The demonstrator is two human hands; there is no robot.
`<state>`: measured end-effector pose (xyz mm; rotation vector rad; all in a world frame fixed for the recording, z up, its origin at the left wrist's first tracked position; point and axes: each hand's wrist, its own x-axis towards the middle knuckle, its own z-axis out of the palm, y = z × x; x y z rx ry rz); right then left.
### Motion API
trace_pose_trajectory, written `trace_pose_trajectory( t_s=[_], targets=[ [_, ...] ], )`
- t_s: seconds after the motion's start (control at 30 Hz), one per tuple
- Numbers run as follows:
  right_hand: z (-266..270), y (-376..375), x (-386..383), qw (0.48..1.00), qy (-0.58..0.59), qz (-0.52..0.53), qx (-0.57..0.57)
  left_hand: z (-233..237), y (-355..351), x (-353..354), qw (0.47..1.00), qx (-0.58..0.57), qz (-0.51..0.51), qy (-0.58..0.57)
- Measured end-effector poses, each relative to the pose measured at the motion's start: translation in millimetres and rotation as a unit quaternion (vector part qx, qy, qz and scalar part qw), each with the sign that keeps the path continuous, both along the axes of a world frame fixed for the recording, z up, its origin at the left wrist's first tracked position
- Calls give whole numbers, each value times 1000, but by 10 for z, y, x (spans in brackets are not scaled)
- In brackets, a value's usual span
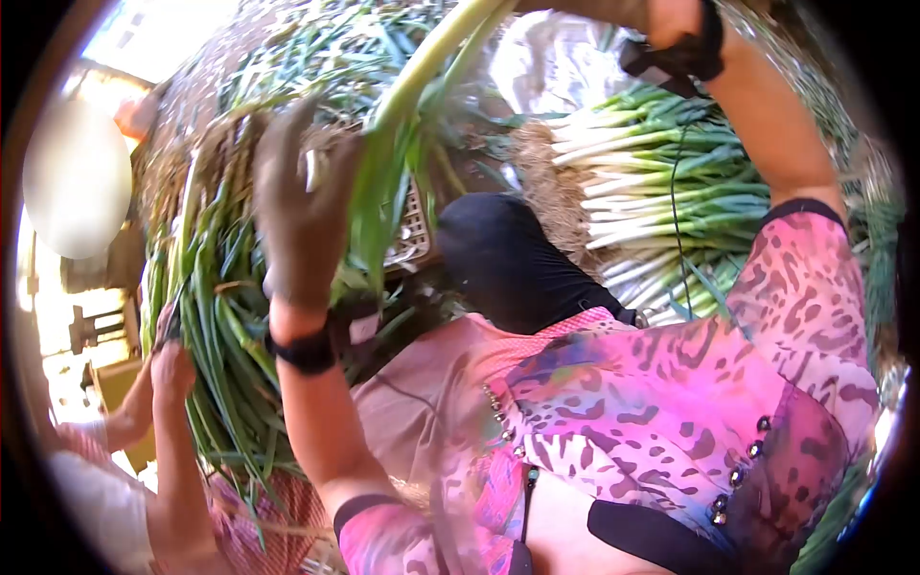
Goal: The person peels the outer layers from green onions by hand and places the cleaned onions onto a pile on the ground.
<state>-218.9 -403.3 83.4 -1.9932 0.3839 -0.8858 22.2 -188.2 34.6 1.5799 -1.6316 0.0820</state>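
My left hand (305, 211), in a brown glove, is raised left of the middle with its fingers apart. Just beside it hangs a green onion (422, 77), pale stalk at the top and leaves drooping down, slightly blurred. My right hand (599, 10), also gloved, is at the top edge and partly cut off; the upper end of that stalk meets its fingers. Under my left hand lies a thick heap of untrimmed green onions (216, 316) with brownish ends. Cleaned green onions (642, 192) lie in a row on the right, white ends pointing left.
A co-worker's hands (171, 369) reach into the heap at the left. A plastic crate (412, 230) shows behind the hanging leaves. My black-clad knee (498, 259) sits between crate and cleaned row. Leaf scraps (316, 48) and a whitish plastic sheet (551, 62) lie farther back.
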Motion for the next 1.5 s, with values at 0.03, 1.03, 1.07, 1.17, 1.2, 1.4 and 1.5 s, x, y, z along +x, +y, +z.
trace_pose_trajectory(
  t_s=[0.03, 1.03, 1.07, 1.17, 1.2, 1.4, 1.5],
  targets=[
    [-44, -118, -359, 999, -10, -53, -1, -3, 115, 1, 999, -14, 22, 40],
    [-4974, -886, -1663, 803, 196, -221, 519, -1576, 838, 842, 888, 280, 158, 328],
    [-4827, -832, -1395, 821, 233, -222, 472, -1521, 723, 896, 905, 272, 164, 285],
    [-3964, -498, -985, 848, 267, -172, 424, -1182, 713, 1003, 946, 236, 154, 160],
    [-4035, -527, -991, 862, 304, -140, 381, -1135, 715, 1021, 940, 260, 147, 164],
    [-4027, -256, -806, 832, 344, -115, 420, -1006, 829, 1018, 929, 341, 81, 123],
    [-4257, -94, -860, 818, 377, -93, 423, -1108, 896, 1114, 931, 330, 153, 33]
  ],
)
